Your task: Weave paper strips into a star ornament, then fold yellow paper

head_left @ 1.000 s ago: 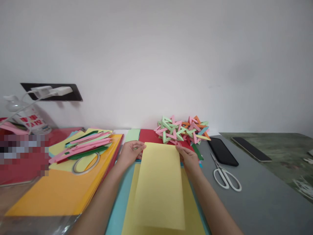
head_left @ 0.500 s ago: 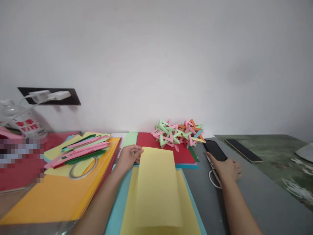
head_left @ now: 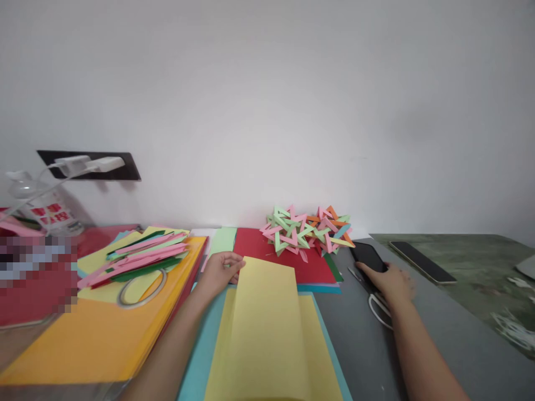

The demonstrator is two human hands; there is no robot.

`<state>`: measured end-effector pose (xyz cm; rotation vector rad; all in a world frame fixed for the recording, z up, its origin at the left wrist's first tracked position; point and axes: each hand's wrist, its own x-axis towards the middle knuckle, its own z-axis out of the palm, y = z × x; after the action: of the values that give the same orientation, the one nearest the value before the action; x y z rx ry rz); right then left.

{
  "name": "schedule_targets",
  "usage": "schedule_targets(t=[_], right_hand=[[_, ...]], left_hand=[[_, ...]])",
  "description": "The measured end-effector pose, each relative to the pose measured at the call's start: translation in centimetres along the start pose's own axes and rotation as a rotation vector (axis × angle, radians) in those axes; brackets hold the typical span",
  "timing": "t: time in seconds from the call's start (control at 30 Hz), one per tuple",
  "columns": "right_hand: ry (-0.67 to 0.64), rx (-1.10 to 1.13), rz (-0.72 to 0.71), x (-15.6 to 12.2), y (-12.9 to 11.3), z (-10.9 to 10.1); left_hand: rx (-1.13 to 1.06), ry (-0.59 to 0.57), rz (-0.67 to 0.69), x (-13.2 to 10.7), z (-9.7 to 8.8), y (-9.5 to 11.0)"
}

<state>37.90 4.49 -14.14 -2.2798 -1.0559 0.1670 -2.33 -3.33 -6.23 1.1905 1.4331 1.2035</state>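
Observation:
My left hand (head_left: 220, 270) pinches the far left corner of a folded pale yellow sheet (head_left: 267, 312), which lies on more yellow and light blue paper. My right hand (head_left: 388, 281) rests on the white-handled scissors (head_left: 378, 309) on the grey tabletop, fingers curled over them; the blades poke out toward a black phone (head_left: 368, 256). Whether the scissors are gripped or only covered is unclear.
A pile of folded paper stars (head_left: 307, 228) sits on red paper (head_left: 271, 250) by the wall. At left lie orange sheets (head_left: 92, 334), coloured paper strips (head_left: 142, 250) and a tape ring (head_left: 140, 287). A second phone (head_left: 422, 253) lies at right. A wall socket (head_left: 90, 164) holds chargers.
My right hand left the yellow sheet and moved right onto the scissors. The left hand kept its hold on the sheet's corner.

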Motion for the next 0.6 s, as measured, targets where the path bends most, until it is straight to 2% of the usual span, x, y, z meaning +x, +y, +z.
schedule_targets(t=[0.07, 0.13, 0.2, 0.27, 0.33, 0.37, 0.43, 0.47, 0.53, 0.6], right_hand=[[0.027, -0.071, 0.014, -0.7, -0.9, -0.3], [0.163, -0.079, -0.034, -2.1, -2.7, -0.8], [0.351, 0.085, -0.133, -4.1, -5.3, -1.5], [0.360, 0.371, -0.191, -6.8, -8.1, -1.8], [0.168, 0.668, -0.202, -9.9, -10.6, -1.5], [0.002, 0.772, -0.198, -11.4, -11.7, -1.1], [-0.423, 0.819, -0.138, -13.8, -13.5, -0.1], [-0.552, 0.836, -0.091, -14.7, -14.2, 0.5], [-0.623, 0.848, -0.044, -15.5, -15.2, 1.6], [-0.606, 0.865, -0.014, -15.5, -16.0, 2.4]], left_hand=[[0.002, 0.004, -0.003, 0.2, -0.2, -0.2], [0.002, 0.016, -0.007, 0.4, -0.3, -0.4], [-0.001, 0.030, -0.012, 0.5, -0.3, -0.4], [-0.004, 0.040, -0.018, 0.4, -0.3, -0.2], [-0.008, 0.050, -0.026, 0.3, -0.3, 0.0], [-0.009, 0.056, -0.032, 0.3, -0.3, 0.1], [-0.010, 0.071, -0.041, 0.2, -0.2, 0.2], [-0.008, 0.078, -0.043, 0.2, -0.3, 0.2], [-0.005, 0.090, -0.045, 0.2, -0.3, 0.3], [-0.003, 0.097, -0.043, 0.2, -0.3, 0.4]])
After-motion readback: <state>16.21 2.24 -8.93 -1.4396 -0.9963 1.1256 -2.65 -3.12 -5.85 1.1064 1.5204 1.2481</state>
